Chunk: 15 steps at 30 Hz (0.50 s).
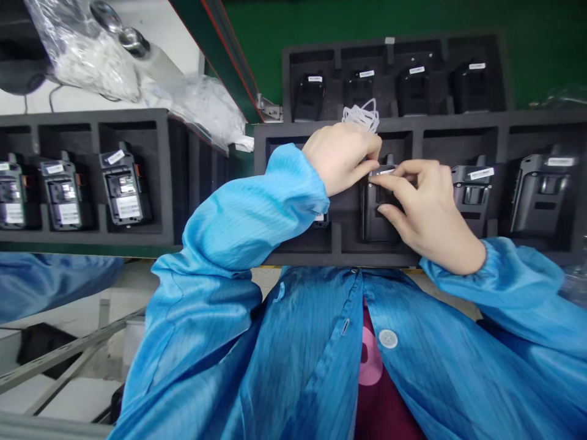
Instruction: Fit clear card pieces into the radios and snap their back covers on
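My left hand (346, 157) reaches over the near foam tray, its thumb and fingers pinched together at the top of a black handheld device (380, 220). A bundle of thin white loops (362, 116) sticks out behind its fingers and looks held in that hand. From the right comes my right hand (428, 208), index fingertip at the white label (383, 172) on the same device. Its thumb stays apart from the index, over the device's face. The device lies in its tray compartment; what is between the left fingertips is too small to make out.
More labelled devices lie in the near black foam tray (339, 260), such as one at right (543, 189). Behind it is another tray (389, 41) of devices on a green surface (257, 36). A tray at left (165, 183) holds devices with exposed insides. Plastic bags (92, 61) lie beyond it.
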Each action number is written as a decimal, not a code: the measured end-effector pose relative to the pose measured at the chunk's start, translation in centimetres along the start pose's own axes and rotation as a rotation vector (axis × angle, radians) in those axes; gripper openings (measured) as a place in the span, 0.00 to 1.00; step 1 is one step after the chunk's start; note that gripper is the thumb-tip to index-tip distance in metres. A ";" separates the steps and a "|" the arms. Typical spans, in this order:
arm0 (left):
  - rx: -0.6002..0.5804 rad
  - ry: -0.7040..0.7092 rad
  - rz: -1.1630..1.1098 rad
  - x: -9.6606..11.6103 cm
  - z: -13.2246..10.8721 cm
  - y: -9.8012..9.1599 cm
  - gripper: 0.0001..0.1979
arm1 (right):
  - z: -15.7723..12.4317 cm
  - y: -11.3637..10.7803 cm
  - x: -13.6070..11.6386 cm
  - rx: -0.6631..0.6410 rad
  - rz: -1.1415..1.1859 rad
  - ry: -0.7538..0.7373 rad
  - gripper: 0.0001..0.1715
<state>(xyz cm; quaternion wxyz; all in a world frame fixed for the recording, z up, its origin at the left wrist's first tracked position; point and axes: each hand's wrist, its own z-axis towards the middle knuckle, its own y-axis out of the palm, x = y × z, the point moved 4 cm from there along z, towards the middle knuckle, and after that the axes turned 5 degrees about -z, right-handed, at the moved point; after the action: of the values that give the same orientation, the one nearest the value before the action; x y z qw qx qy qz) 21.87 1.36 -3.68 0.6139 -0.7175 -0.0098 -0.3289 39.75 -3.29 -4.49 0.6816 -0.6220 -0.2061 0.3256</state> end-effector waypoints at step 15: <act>0.040 0.041 0.072 0.1 -0.6 0.5 0.16 | -2.6 0.2 -2.3 0.109 -0.141 0.087 0.40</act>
<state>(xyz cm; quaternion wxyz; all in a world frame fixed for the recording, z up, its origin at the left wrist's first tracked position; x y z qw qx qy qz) 21.87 0.62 -4.08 0.6396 -0.6981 0.0218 -0.3210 39.88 -6.76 -4.76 0.7440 -0.5814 -0.2018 0.2602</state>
